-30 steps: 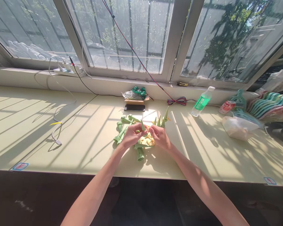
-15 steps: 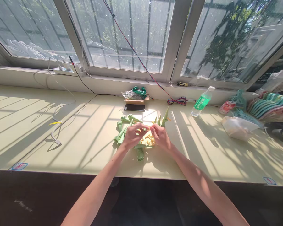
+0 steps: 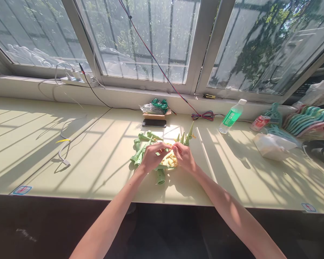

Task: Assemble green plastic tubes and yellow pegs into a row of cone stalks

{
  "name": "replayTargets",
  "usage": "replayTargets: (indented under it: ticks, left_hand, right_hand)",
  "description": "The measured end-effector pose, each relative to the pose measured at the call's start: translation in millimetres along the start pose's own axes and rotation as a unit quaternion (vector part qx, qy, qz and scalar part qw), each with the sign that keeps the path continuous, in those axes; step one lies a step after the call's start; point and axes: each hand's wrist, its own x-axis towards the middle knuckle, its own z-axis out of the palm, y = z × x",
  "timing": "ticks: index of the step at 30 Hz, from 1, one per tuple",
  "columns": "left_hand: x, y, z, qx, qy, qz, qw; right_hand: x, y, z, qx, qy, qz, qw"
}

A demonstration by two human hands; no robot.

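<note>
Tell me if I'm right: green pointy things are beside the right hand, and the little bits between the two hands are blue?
Not quite: the little bits are yellow, not blue, as the head view shows. The green pointy things are beside the right hand, as you said.

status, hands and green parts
Left hand and right hand nearly fingertip to fingertip, grip unclear. Green parts lie beside left hand. Phone beyond, not in the way.

The bare left hand [image 3: 152, 157] and bare right hand [image 3: 184, 155] nearly meet above small yellow curled pieces [image 3: 172, 160], beside upright tapered green spikes [image 3: 190, 133]
</note>
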Motion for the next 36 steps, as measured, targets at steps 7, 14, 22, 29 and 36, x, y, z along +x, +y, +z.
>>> replayTargets:
  ticks: [7,14,22,29,36]
  left_hand:
    - [-0.8,1.1,-0.3,-0.005,-0.001,0.01,1.0]
    - [-0.5,-0.4,0.4,-0.007,0.004,0.016,1.0]
    - [-0.7,0.5,0.6,-0.017,0.003,0.017,1.0]
    - [-1.5,-0.1,1.4,-0.015,-0.007,0.018,1.0]
    - [-1.2,-0.2,2.5,-0.011,-0.008,0.05,0.999]
  right_hand:
    - [0.0,-1.4,-0.5,0.006,-0.003,-0.002,1.0]
    - [-0.2,-2.7,-0.5,0.012,0.0,0.0,1.0]
    - [-0.4,-4.2,-0.8,0.013,-0.002,0.005,1.0]
    - [-0.6,-5.8,-0.4,0.006,0.004,0.017,1.0]
    - [1.1,-6.9,0.9,-0.007,0.012,0.015,1.0]
